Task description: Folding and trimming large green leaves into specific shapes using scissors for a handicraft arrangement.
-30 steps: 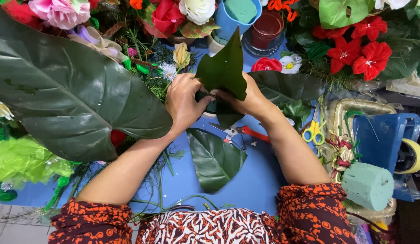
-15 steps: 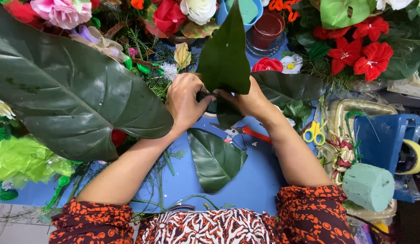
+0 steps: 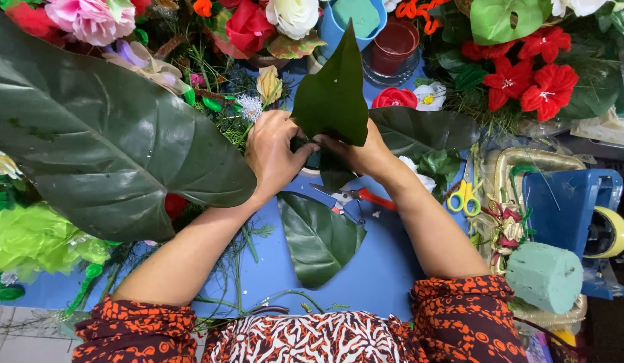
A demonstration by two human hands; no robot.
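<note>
Both hands meet over the middle of a blue table (image 3: pixel 386 269), working on a dark green leaf (image 3: pixel 333 94) that stands upright with its pointed tip toward the far side. The left hand (image 3: pixel 275 154) curls around the leaf's lower left edge, fingers pressed together and bent over the base, the thumb tucked against it. The right hand (image 3: pixel 359 153) pinches the leaf's base from the other side, its fingers partly hidden behind the leaf, so how they lie cannot be told fully. Just below the hands a second cut leaf (image 3: pixel 318 238) lies flat on the table, and red-handled pruning shears (image 3: pixel 355 197) rest beside it, near the right wrist. A very large leaf (image 3: pixel 103 141) spreads across the left side, touching the left forearm. Yellow-handled scissors (image 3: pixel 465 196) lie to the right, and a green foam cylinder (image 3: pixel 544 277) sits by the right elbow next to a blue tape dispenser (image 3: pixel 574 208). Red flowers (image 3: pixel 527 74), a pink rose (image 3: pixel 90 19) and a white rose (image 3: pixel 293 15) crowd the far edge.
</note>
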